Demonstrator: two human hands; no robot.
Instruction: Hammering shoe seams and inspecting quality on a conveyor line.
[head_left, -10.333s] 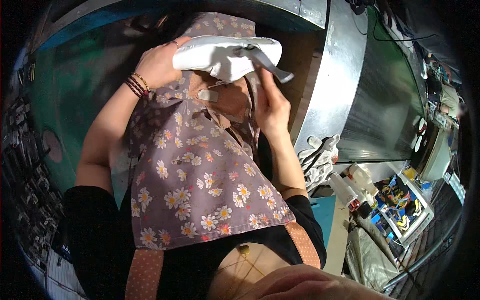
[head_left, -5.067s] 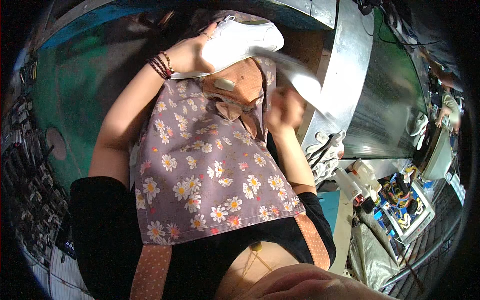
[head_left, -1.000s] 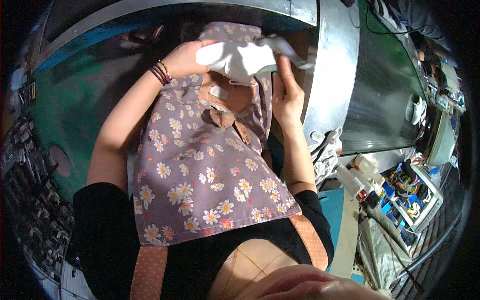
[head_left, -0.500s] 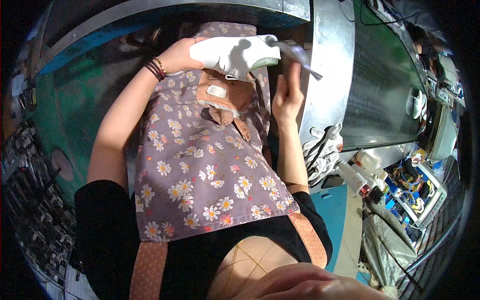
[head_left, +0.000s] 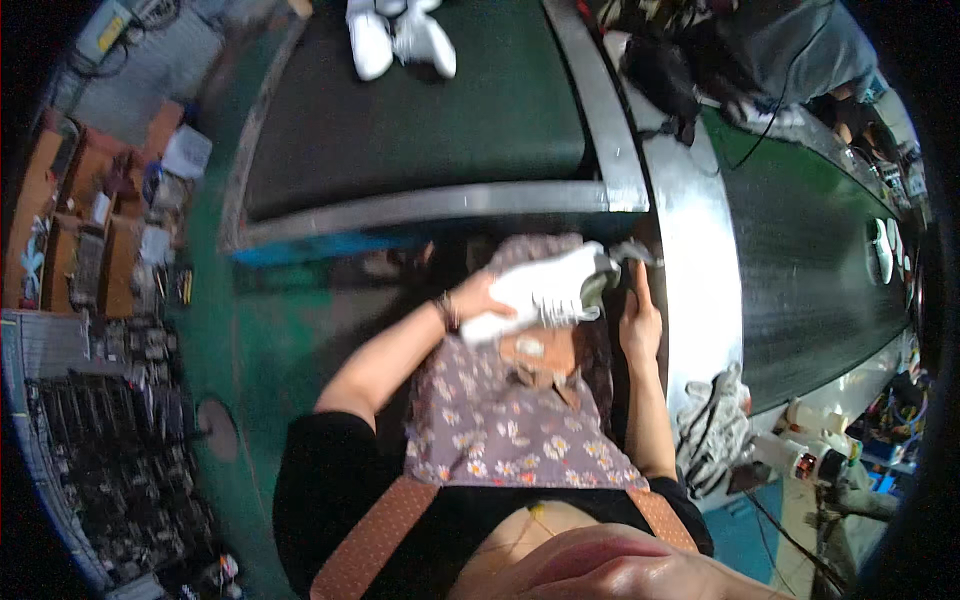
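My left hand (head_left: 475, 303) is closed round the front half of a white lace-up sneaker (head_left: 545, 283), held tilted above my lap. Its toe points to the lower left, and its greyish-green opening faces right. At that opening is a thin grey piece (head_left: 632, 252), blurred, whose kind I cannot make out. My right hand (head_left: 640, 325) is beside it with the index finger stretched up, its fingertips at the grey piece. Under the shoe lies my flowered apron (head_left: 510, 430) with an orange pocket.
Ahead is a dark green conveyor belt (head_left: 420, 130) with a metal edge, carrying a pair of white shoes (head_left: 400, 45). Right of me runs a metal ledge (head_left: 705, 300) beside another belt with white shoes (head_left: 882, 250). Grey-white gloves (head_left: 715, 425) lie on the ledge, near bottles (head_left: 785, 455).
My view has shifted up and left, bringing the front belt and its shoes into sight. The sneaker has turned, with its opening end raised. The grey piece stays by my right fingertips.
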